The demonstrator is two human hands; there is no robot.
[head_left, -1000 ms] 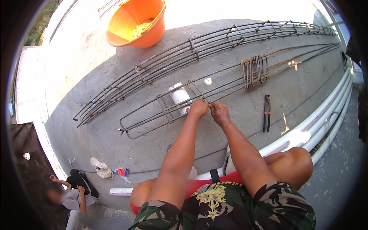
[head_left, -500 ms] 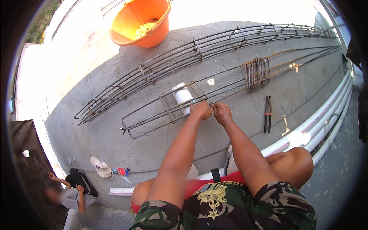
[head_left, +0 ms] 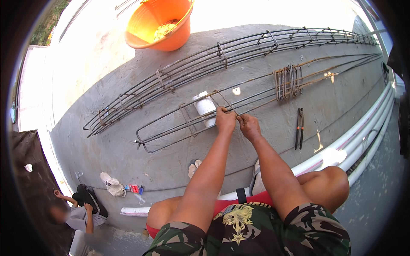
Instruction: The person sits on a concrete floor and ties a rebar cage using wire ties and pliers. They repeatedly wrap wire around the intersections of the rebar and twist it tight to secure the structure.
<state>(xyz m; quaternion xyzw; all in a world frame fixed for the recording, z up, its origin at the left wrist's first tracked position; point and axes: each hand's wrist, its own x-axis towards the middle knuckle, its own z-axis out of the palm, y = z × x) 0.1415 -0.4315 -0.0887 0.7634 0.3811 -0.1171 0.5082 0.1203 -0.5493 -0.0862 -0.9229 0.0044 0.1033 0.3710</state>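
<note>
Both hands meet at the lower corner of a square wire stirrup (head_left: 227,103) on a partly built rebar cage (head_left: 168,135). My left hand (head_left: 225,120) is closed at the bar and stirrup, its thumb and fingers pressed together. Close beside it, my right hand (head_left: 250,126) pinches at the same corner. Any thin tie wire between the fingertips is too small to make out. A white cylindrical container (head_left: 204,104) stands under the cage, left of my hands. Several loose stirrups (head_left: 288,82) hang bunched on the bars to the right. Pincers (head_left: 300,128) with dark handles lie on the concrete.
A longer rebar cage (head_left: 192,65) stretches beyond. Behind it stands an orange bucket (head_left: 181,36). White pipes (head_left: 329,155) run along the right near side. A whitish bag (head_left: 112,185) and small packets (head_left: 134,188) lie at left, near a seated person (head_left: 87,213).
My left hand has shifted slightly up along the stirrup, its fingers now higher over the bar. My right hand stays at the corner. The view has moved a little.
</note>
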